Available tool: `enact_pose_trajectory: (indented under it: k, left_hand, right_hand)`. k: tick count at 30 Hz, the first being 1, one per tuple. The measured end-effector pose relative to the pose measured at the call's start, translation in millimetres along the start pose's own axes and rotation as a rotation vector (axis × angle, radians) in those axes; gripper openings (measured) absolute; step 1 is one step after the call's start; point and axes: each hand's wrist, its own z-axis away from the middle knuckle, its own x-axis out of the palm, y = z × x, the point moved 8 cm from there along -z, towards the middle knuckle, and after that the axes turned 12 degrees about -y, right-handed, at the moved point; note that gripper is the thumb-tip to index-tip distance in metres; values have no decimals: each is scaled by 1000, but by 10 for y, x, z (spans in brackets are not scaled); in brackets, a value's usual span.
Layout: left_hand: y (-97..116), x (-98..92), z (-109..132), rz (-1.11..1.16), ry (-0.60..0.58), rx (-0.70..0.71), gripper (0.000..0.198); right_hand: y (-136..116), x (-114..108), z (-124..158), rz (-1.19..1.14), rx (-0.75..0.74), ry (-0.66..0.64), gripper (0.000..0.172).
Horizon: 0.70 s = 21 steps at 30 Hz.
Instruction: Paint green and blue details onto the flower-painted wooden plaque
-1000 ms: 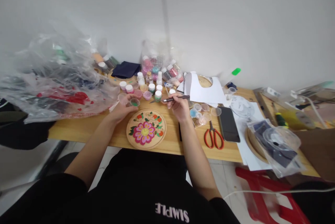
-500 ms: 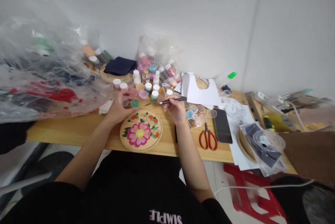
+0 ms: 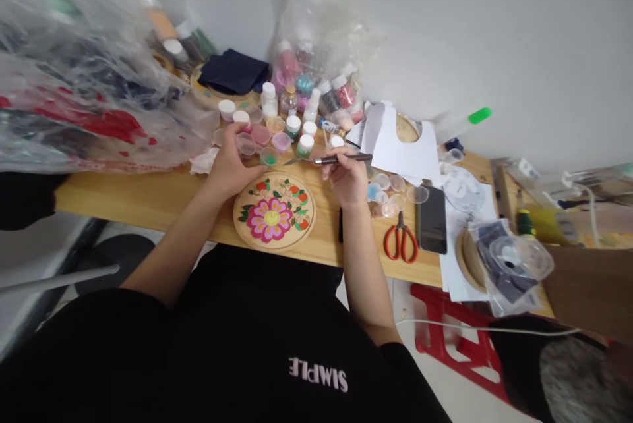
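My right hand (image 3: pixel 347 179) grips a palette knife (image 3: pixel 341 159) by its dark handle. The blade points left, its tip just beyond the small cup of green (image 3: pixel 268 157). My left hand (image 3: pixel 230 163) is spread around the small clear cups, with its fingertips by a white-capped jar (image 3: pixel 241 119) and its thumb near the green cup. Whether it touches either one I cannot tell. Between my forearms lies a round wooden board (image 3: pixel 275 209) with a pink flower, a yellow smiling centre, orange fruits and green leaves on it.
Behind the cups stand several bottles (image 3: pixel 269 100) and a clear bag of glitter jars (image 3: pixel 316 74). A large plastic bag (image 3: pixel 99 107) fills the left. To the right are white paper cut-outs (image 3: pixel 395 153), red-handled scissors (image 3: pixel 401 242), a black phone (image 3: pixel 432 219) and a bagged kit (image 3: pixel 509 265).
My head view has tilted, so the table appears higher and slightly farther right. Both hands keep nearly the same places over the cups, with the palette knife still held.
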Motion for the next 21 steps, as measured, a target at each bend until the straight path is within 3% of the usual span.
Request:
enact_pose_trajectory:
  k: [6,11,15,21]
  left_hand:
    - [118,-58,50,-63,14,29,77]
    - [276,-176,92,-231,59,127,67]
    - [289,-202,65,-325,53,186,59]
    - [271,-222,29,-422,68,136,53]
  right_hand:
    - [-5,27,-13,29,21,-24,39]
    - [-47,74,-11,-96,3,-3,32]
    - [-64,102,-10,-156,28,14,29]
    - [-100,115,-19,-246,0,1,22]
